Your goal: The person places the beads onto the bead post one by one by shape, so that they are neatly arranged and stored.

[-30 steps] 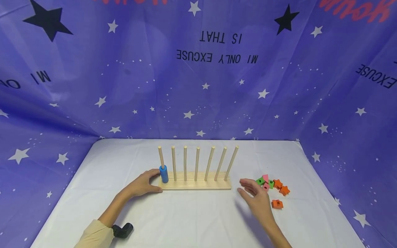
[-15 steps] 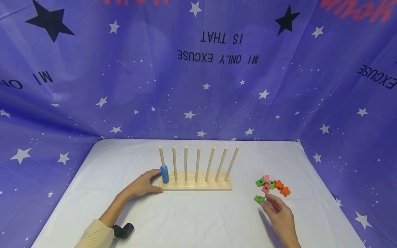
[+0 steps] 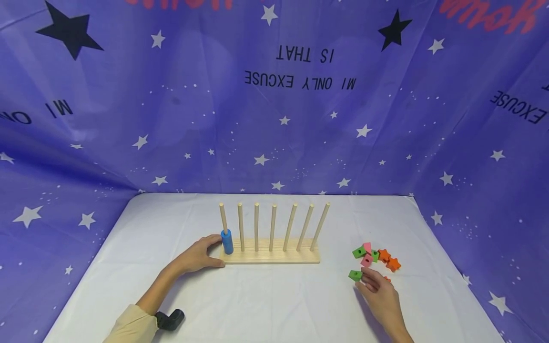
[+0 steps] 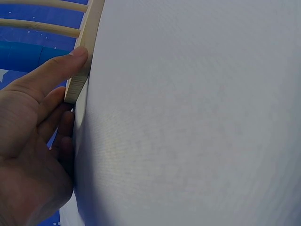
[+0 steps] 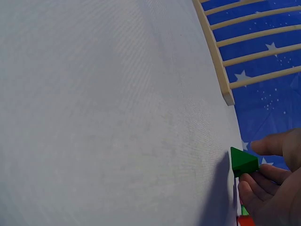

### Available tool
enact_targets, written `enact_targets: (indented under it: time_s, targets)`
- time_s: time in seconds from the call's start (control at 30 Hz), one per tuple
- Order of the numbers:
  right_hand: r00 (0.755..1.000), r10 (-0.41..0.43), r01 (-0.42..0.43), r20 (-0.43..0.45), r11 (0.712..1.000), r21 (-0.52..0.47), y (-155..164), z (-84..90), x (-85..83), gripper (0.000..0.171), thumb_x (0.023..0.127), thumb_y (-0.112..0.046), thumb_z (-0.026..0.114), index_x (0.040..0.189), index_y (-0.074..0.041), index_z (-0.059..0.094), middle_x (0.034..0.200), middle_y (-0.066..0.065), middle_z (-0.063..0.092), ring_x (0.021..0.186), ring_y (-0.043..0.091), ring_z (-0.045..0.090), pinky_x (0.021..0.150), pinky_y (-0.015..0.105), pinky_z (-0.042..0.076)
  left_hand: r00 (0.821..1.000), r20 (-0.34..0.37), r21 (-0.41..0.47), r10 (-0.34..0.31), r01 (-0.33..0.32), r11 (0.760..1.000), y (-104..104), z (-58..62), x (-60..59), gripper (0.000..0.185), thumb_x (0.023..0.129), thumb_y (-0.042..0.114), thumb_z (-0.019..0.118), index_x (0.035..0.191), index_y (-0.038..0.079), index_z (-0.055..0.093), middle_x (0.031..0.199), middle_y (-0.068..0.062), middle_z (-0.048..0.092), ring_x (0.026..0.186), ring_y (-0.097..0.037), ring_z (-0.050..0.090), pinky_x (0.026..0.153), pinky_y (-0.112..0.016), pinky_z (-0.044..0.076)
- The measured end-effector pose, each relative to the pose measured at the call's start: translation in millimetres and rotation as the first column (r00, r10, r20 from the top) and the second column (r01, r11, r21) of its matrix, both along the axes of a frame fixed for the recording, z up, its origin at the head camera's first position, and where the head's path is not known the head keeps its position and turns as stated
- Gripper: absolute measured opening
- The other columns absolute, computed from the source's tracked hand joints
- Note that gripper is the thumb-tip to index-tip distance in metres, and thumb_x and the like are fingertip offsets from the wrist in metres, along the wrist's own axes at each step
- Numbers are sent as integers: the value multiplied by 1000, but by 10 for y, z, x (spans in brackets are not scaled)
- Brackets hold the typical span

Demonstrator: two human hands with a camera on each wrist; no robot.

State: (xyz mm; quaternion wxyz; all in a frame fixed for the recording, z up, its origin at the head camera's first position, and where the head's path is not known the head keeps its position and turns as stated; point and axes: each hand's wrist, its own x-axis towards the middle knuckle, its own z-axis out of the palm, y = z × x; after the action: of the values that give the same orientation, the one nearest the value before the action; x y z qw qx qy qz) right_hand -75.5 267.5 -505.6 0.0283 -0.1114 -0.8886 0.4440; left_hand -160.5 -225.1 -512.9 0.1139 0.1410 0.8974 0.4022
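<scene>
At the left end of the wooden peg stand [image 3: 274,257], my left hand [image 3: 198,255] grips the base, thumb on its front edge in the left wrist view and fingers behind. Upright wooden pegs rise from the stand. Blue cylinder beads [image 3: 227,242] are threaded on the leftmost peg. Over to the right, my right hand [image 3: 381,297] has its thumb and fingertips on either side of a green triangular bead [image 5: 243,162] with a hole in it. That bead is close over the white cloth in the right wrist view.
Beyond the right hand lies a small cluster of green beads [image 3: 358,252], pink beads [image 3: 366,260] and orange star beads [image 3: 392,265]. Another orange bead [image 3: 388,279] is mostly hidden behind the hand. White cloth [image 3: 266,305] covers the table; starry purple fabric [image 3: 274,143] hangs behind and at the sides.
My right hand moved right and toward me, off the spot nearer the stand, bringing the green triangular bead into sight; then both shifted slightly left. My left hand stayed on the stand.
</scene>
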Motion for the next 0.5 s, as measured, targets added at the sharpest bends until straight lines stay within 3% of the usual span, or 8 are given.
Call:
enact_targets:
  time_s: [0.27, 0.5]
  targets:
    - [999, 6, -5, -41, 1000, 25, -79, -111, -86, 42, 85, -1, 75, 125, 4, 64, 111, 18, 70, 100, 28, 68, 76, 14, 54, 1000, 2, 3, 9, -9, 1000, -4, -11, -2, 83, 77, 30, 87, 142, -5, 49, 146, -28, 44, 138, -51, 33, 113, -65, 23]
    - [999, -39, 40, -14, 997, 70, -102, -156, -132, 34, 84, -6, 77, 116, -1, 68, 96, 7, 70, 87, 18, 64, 69, 17, 53, 1000, 9, -4, 16, -16, 1000, -7, -28, -7, 85, 76, 31, 87, 143, -4, 48, 147, -28, 43, 138, -51, 33, 113, -65, 23]
